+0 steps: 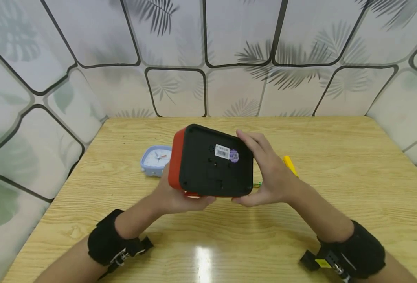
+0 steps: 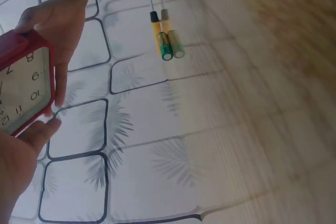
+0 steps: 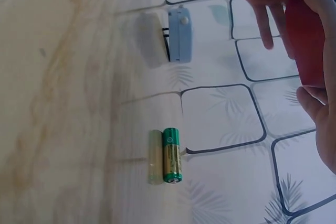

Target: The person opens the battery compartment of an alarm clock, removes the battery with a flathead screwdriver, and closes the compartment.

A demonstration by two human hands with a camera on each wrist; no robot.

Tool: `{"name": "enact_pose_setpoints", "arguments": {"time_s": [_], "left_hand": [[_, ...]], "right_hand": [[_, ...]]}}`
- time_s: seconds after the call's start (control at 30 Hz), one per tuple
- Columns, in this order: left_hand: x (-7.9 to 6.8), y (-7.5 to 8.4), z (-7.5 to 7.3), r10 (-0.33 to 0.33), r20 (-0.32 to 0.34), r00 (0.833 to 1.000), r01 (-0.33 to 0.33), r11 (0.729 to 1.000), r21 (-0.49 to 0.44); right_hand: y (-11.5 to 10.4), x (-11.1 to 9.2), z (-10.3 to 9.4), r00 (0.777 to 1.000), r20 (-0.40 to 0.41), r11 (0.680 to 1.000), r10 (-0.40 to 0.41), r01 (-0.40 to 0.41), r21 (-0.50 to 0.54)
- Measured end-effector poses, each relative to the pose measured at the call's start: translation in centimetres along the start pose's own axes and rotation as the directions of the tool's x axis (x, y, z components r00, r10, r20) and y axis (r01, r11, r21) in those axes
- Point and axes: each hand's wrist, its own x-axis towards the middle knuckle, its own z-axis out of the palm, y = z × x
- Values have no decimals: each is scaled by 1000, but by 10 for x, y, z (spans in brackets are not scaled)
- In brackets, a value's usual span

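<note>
Both hands hold a red alarm clock [image 1: 217,171] in the air above the table, its black back toward the head camera. A barcode label and a purple round sticker show on that back. My left hand [image 1: 171,198] grips the left side, its thumb along the lower edge and its other fingers mostly hidden. On the right side, my right hand [image 1: 275,173] has fingers at the top edge and the thumb at the bottom corner. In the left wrist view the clock's white numbered face [image 2: 26,90] shows.
A light blue alarm clock [image 1: 156,160] stands on the wooden table [image 1: 335,157], partly behind the left hand. Beyond the right hand lies a screwdriver with a yellow handle [image 1: 290,165]. A green and gold battery [image 3: 172,156] lies near it. A patterned backdrop encloses the table.
</note>
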Motion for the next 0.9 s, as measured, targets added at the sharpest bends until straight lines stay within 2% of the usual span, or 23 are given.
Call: {"name": "enact_pose_setpoints", "arguments": {"time_s": [0.13, 0.23, 0.3, 0.4, 0.63, 0.8, 0.9], "left_hand": [[2, 0, -2, -72, -90, 993, 71, 997, -24], [1, -1, -3, -141, -124, 982, 124, 983, -134], [-1, -2, -5, -181, -119, 976, 146, 956, -253], [-4, -2, -7, -252, -109, 962, 192, 900, -391], [-5, 0, -8, -414, -75, 907, 357, 852, -383], [-2, 4, -8, -478, -56, 876, 418, 814, -403], [-1, 5, -8, -497, -33, 867, 432, 783, -447]], "right_hand": [[2, 4, -5, 996, -65, 998, -61, 60, -7], [3, 5, -7, 995, -70, 997, -74, 74, -4], [3, 5, -8, 996, -58, 998, -68, 68, -1], [3, 4, -8, 997, -45, 997, -65, 63, -31], [6, 1, -6, 998, -21, 979, -56, 51, -200], [7, 0, -5, 999, -6, 968, -32, 29, -250], [7, 1, -5, 1000, 1, 966, -21, 21, -257]]}}
